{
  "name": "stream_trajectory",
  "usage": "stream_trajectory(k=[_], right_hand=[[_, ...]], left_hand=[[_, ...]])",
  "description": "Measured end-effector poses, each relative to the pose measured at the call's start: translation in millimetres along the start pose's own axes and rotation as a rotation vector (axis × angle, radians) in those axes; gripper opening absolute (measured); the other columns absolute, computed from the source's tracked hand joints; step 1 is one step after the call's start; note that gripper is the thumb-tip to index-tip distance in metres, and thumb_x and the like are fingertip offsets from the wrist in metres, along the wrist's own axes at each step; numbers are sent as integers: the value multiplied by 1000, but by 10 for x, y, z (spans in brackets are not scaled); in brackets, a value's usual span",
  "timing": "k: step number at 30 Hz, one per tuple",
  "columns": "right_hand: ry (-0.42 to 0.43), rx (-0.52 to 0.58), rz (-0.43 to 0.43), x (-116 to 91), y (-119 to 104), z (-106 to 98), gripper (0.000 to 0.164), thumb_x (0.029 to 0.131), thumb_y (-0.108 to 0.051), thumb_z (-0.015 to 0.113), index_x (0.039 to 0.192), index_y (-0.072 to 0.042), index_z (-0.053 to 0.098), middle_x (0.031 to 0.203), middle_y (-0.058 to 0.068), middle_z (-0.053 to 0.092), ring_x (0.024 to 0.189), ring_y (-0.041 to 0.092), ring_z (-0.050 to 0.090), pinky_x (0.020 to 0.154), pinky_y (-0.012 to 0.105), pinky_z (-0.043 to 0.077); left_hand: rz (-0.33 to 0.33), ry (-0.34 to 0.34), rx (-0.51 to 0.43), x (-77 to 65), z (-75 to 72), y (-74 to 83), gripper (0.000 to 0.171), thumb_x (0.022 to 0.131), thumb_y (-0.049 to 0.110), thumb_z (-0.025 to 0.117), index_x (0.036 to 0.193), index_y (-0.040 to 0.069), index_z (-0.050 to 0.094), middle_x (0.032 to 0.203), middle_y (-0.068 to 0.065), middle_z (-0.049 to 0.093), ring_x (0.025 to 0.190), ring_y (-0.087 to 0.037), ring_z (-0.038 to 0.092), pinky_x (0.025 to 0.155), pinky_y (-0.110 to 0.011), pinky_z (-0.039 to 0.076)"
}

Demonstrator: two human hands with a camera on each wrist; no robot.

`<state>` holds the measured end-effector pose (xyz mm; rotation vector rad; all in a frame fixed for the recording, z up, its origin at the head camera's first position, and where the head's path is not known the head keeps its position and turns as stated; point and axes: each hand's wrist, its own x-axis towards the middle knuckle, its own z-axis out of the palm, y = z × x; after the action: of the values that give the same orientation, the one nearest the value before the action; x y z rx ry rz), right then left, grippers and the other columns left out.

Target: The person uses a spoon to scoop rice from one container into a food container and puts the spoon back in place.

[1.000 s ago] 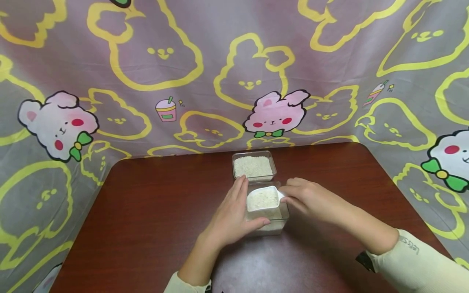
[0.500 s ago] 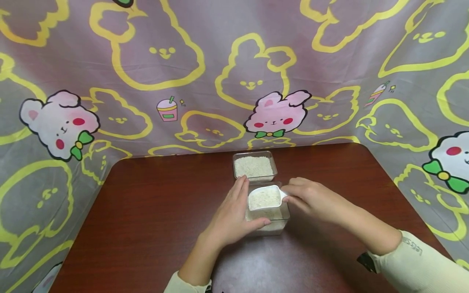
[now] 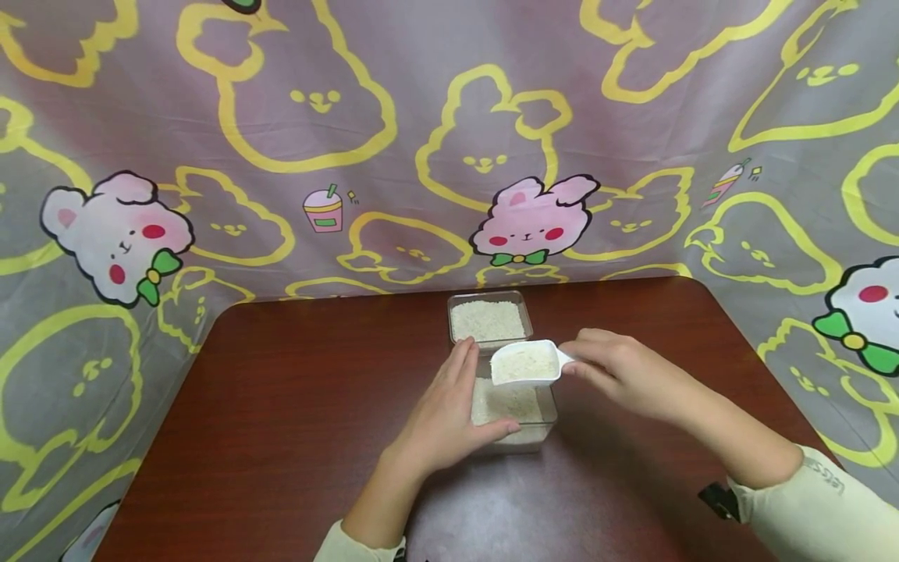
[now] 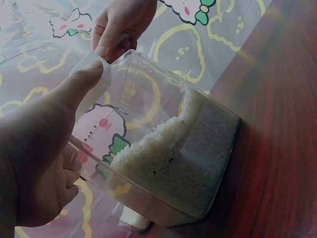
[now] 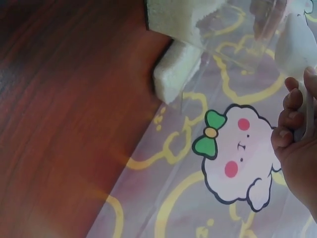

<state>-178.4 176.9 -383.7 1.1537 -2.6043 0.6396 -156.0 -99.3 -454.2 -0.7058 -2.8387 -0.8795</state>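
In the head view, my right hand [image 3: 628, 371] grips the handle of a white scoop [image 3: 527, 364] heaped with rice. The scoop hovers over the rear part of the near clear box [image 3: 513, 437]. In the right wrist view, my fingers [image 5: 292, 116] curl round the handle. Rice slopes inside the near box, as the left wrist view shows through its wall. My left hand [image 3: 442, 417] rests against this box's left side, its fingers straight and its thumb lying across the front rim. A second clear box [image 3: 488, 343], also holding rice, stands just behind.
Both boxes stand on a dark red-brown wooden table [image 3: 302, 406]. A patterned cloth [image 3: 393, 94] with cartoon rabbits hangs behind the table and along its sides.
My right hand has lifted the rice-filled scoop and moved it right and away, uncovering more of the near box's rice. My left hand stays against the near box.
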Motion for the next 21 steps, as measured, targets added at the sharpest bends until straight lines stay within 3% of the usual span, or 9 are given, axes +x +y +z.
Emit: stream_trajectory(k=[11,21], right_hand=[[55,24,7,84,56,-132,28,86,-7,73,114,-13,71,89,-13,58,78,1,50,67,17,45],[62,14,92,251,252,-108,26,89,-11,72,114,-8,71,89,-7,63,80,8,52,67,24,48]], left_hand=[[-15,-15,-1,-5,-6,-1,115,78,67,69,157,4,16,166,-7,12,152,-20,12,121,-41,22],[-6,-29,16,-12,-17,5,115,79,71,64,158,4,14,166,-7,10,153,-20,11,122,-42,23]])
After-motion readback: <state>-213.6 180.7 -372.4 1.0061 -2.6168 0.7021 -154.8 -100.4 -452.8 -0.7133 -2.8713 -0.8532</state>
